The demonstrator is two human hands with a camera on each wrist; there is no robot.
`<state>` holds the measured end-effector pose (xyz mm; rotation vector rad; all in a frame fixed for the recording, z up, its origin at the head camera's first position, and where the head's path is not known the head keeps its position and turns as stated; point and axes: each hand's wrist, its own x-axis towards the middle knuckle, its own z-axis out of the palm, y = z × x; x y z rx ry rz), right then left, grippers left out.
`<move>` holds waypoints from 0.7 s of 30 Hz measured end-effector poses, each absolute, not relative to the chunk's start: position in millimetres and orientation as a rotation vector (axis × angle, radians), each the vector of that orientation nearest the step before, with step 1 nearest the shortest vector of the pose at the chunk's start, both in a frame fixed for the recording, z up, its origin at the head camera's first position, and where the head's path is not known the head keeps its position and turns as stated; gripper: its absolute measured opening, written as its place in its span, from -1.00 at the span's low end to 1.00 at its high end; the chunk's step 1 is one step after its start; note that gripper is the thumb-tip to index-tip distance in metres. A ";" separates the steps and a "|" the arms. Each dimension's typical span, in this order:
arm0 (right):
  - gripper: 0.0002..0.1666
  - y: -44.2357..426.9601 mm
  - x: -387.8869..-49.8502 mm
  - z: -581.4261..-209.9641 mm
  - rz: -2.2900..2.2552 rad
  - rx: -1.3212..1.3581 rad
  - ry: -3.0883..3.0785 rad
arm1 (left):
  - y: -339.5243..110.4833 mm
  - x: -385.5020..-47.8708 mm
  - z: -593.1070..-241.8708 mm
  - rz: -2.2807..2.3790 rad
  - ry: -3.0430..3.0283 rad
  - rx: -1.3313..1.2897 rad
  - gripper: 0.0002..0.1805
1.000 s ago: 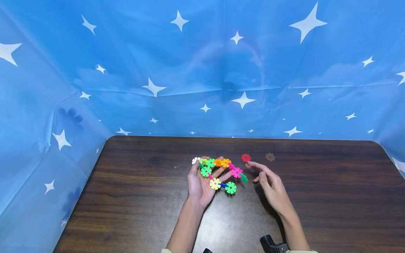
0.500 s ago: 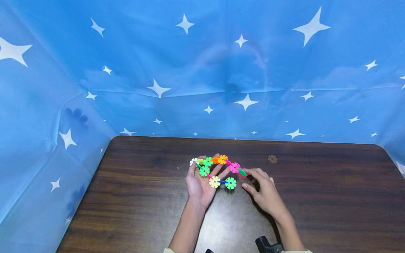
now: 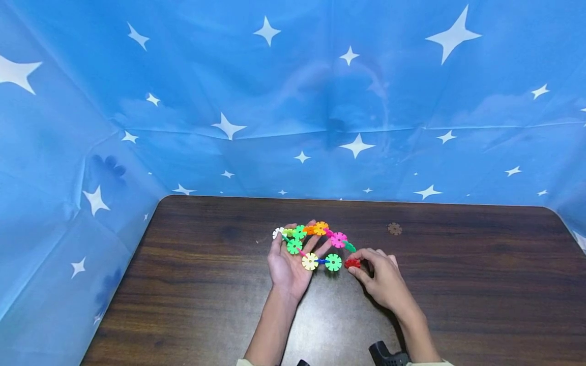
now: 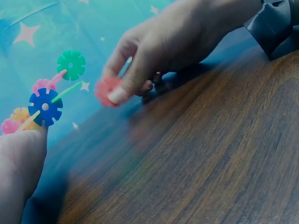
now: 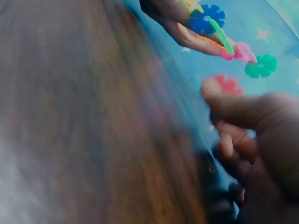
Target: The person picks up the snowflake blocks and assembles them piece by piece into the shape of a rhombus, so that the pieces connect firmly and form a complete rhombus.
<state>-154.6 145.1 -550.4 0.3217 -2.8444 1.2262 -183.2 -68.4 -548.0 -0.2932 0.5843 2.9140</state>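
Observation:
In the head view my left hand (image 3: 287, 268) is palm up under a loop-like chain of interlocking snowflake discs (image 3: 310, 262), its thumb over the chain near the white disc (image 3: 279, 233). One end is a green disc (image 3: 333, 262) joined to a blue disc (image 4: 45, 107); the other is a darker green disc (image 3: 350, 247). My right hand (image 3: 384, 279) pinches a red snowflake disc (image 3: 352, 264) between thumb and forefinger. The red disc is beside the two chain ends, apart from them in both wrist views. Its image is blurred there.
A brown snowflake disc (image 3: 394, 229) lies on the dark wooden table (image 3: 183, 284), toward the back right. Behind the table hangs a blue curtain (image 3: 293, 101) with white stars. A black device (image 3: 386, 354) is by the right wrist.
My right hand has picked up the red disc from the back of the table and brought it nearer, beside the chain ends. The left hand and chain have hardly moved.

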 end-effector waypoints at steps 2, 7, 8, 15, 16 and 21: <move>-0.83 146.8 -154.1 -550.5 1.404 0.316 -2.790 | -68.3 -183.4 -548.1 2.921 0.589 -0.294 -0.62; -0.84 151.6 -154.0 -551.4 1.712 0.277 -2.599 | -68.2 -183.3 -547.9 2.924 0.594 -0.311 -0.60; -0.86 152.2 -154.2 -551.7 1.719 0.276 -2.585 | -68.3 -183.2 -547.6 2.924 0.593 -0.316 -0.60; -0.90 151.9 -154.7 -553.2 1.705 0.249 -2.561 | -68.2 -182.3 -547.1 2.912 0.577 -0.321 -0.60; -0.90 151.3 -154.7 -553.5 1.701 0.242 -2.555 | -68.0 -182.2 -547.1 2.909 0.582 -0.320 -0.59; -0.89 146.3 -153.7 -555.7 1.715 0.244 -2.511 | -66.8 -181.9 -546.5 2.897 0.589 -0.318 -0.59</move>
